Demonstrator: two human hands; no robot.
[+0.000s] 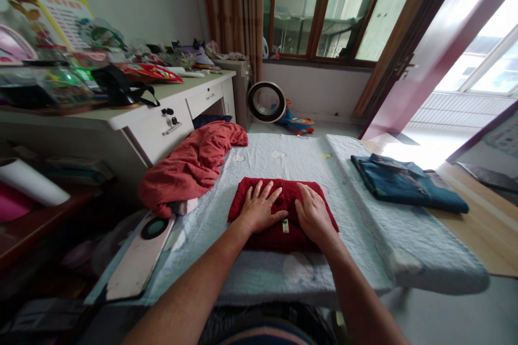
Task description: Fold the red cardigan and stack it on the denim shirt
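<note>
A folded dark red knit garment (pixel 267 240), perhaps a sweater, lies on the pale blue patterned cloth (pixel 279 153) in front of me. A small light tag (pixel 285 226) shows near its middle. My left hand (pixel 261 210) rests flat on the garment's left half with the fingers spread. On the right half lies my right hand (pixel 315 215), its fingers stretched forward and the thumb apart. Both palms touch the fabric from above, and neither hand grips it.
A crumpled coral-red cloth (pixel 194 167) lies at the left beside a flat pinkish panel with a dark round hole (pixel 140 259). Folded blue jeans (pixel 404 180) sit at the right. A cluttered desk (pixel 210 83) stands back left; a round-headed fan (pixel 266 102) and toy vehicle (pixel 297 121) stand behind.
</note>
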